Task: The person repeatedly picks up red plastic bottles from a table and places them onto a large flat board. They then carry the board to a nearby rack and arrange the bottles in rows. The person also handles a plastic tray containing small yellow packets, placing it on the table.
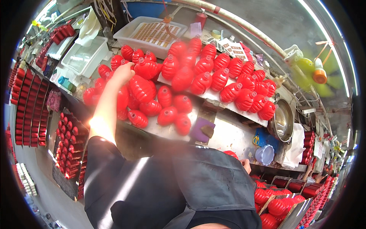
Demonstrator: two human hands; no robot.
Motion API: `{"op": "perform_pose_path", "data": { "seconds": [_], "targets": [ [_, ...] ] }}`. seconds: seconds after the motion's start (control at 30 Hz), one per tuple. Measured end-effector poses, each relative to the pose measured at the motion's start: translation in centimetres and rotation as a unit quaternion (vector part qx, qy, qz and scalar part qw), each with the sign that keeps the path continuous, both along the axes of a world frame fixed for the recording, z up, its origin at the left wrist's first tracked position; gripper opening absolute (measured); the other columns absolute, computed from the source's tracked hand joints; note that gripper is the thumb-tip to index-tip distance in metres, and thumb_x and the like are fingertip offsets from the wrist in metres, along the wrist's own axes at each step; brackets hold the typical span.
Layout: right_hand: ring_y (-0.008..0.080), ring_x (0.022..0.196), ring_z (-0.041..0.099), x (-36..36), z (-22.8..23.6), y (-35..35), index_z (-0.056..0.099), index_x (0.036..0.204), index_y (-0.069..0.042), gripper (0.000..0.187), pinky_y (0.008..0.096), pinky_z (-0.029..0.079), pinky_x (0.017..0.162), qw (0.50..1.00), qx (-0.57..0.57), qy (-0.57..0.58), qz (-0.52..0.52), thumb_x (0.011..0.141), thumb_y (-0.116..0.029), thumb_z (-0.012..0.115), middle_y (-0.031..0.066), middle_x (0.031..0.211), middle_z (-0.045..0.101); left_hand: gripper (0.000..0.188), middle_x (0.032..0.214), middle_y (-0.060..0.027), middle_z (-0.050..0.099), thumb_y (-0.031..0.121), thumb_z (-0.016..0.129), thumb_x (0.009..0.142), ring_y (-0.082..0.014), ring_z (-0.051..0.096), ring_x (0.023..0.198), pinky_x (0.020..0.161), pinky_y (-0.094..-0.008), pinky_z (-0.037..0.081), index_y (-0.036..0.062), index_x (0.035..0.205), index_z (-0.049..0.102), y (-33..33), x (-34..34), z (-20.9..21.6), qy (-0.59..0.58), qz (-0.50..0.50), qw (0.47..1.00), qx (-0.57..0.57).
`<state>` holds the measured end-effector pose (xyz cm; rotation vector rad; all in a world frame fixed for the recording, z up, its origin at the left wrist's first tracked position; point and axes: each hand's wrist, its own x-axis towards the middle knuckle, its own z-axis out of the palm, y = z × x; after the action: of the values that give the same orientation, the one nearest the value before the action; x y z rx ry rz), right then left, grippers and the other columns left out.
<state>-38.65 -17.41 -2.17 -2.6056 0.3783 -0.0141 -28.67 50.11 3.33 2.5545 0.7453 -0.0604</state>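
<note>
Workbench [230,134] crowded — left hand [122,73] curls at red bottles [146,69].

Shining from the tube light [323,28], upper right! Flaring on the left forearm [103,110], slashing white across the black shirt [160,191]. Hazy over the middle red bottles [183,78], blurred at the yellow-green fan [335,82], curving, then black at the rim.

left hand [122,73]: at red bottles [146,69] | right hand [246,166]: near pale-blue bowl [265,155]
</note>
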Motion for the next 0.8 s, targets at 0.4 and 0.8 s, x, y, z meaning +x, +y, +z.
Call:
{"op": "perform_pose_path", "data": {
  "seconds": [0.4, 0.8],
  "targets": [
    [0.0321, 0.064, 0.064, 0.6, 0.6, 0.4, 0.063, 0.086, -0.002, 0.009, 0.0420, 0.052, 0.066, 0.999, -0.006, -0.009, 0.032, 0.083, -0.008, 0.058, 0.0189, 0.071, 0.065, 0.027, 0.094, -0.0208, 0.072, 0.022, 0.050, 0.090, -0.0377, 0.069, 0.092, 0.084, -0.0464, 0.052, 0.0059, 0.101, 0.069, 8.2, -3.7, 2.4, -0.074, 0.203, 0.966, 0.142],
    [0.0243, 0.063, 0.062, -2.3, -0.7, 0.1, 0.062, 0.086, -0.003, 0.005, 0.0369, 0.051, 0.064, 1.000, 0.004, -0.013, -0.009, 0.085, -0.008, 0.060, 0.0144, 0.069, 0.064, 0.030, 0.095, -0.0217, 0.074, 0.020, 0.054, 0.089, -0.0372, 0.072, 0.096, 0.082, -0.0461, 0.055, -0.0010, 0.093, 0.075, 13.8, 5.6, 0.1, -0.064, 0.307, 0.946, 0.077]
  ]
}}
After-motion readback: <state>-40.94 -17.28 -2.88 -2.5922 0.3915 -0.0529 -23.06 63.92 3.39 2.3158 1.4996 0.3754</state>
